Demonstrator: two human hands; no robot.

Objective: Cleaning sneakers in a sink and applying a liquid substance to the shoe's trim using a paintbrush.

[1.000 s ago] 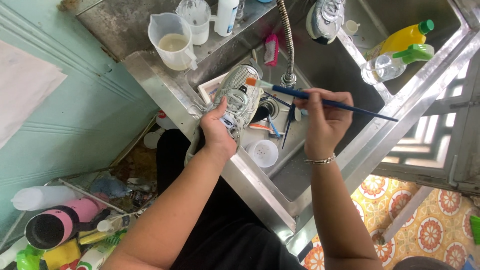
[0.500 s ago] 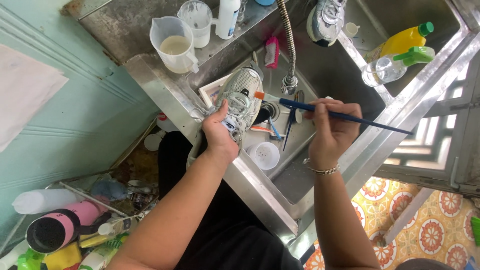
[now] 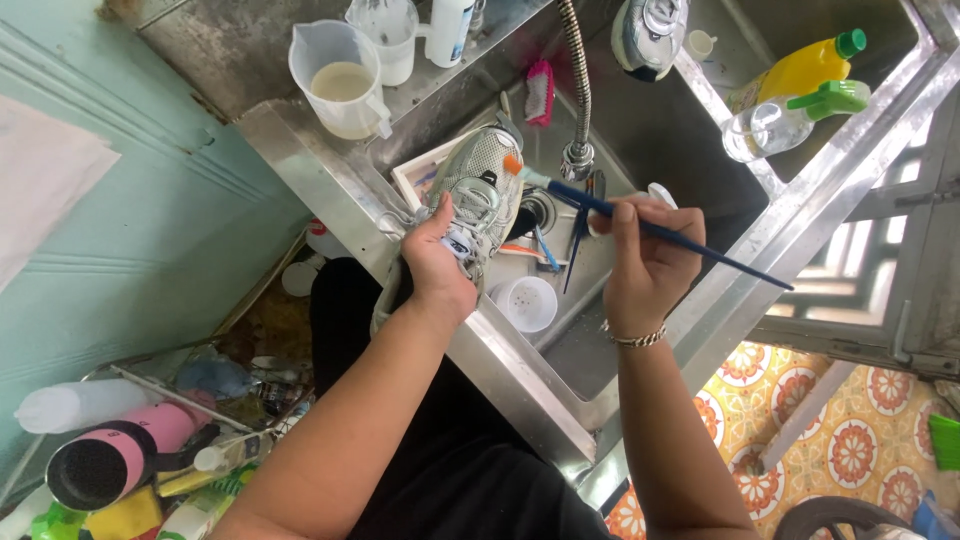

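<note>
Overhead, steel sink (image 3: 700, 270) fills the frame. Grey sneaker (image 3: 480, 195) sits over the sink's left rim, left hand (image 3: 435, 262) clamped around its heel end. Right hand (image 3: 640, 255) pinches a long blue paintbrush (image 3: 640, 225), orange-tipped bristles touching the sneaker's toe. White cup (image 3: 527, 303) lies below, between both hands.

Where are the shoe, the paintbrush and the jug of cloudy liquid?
shoe (image 3: 483, 185), head view, on the grey mesh upper near the laces.
paintbrush (image 3: 575, 194), head view, on the dark blue handle just behind the bristles.
jug (image 3: 340, 80), head view, on the beige liquid inside.
</note>
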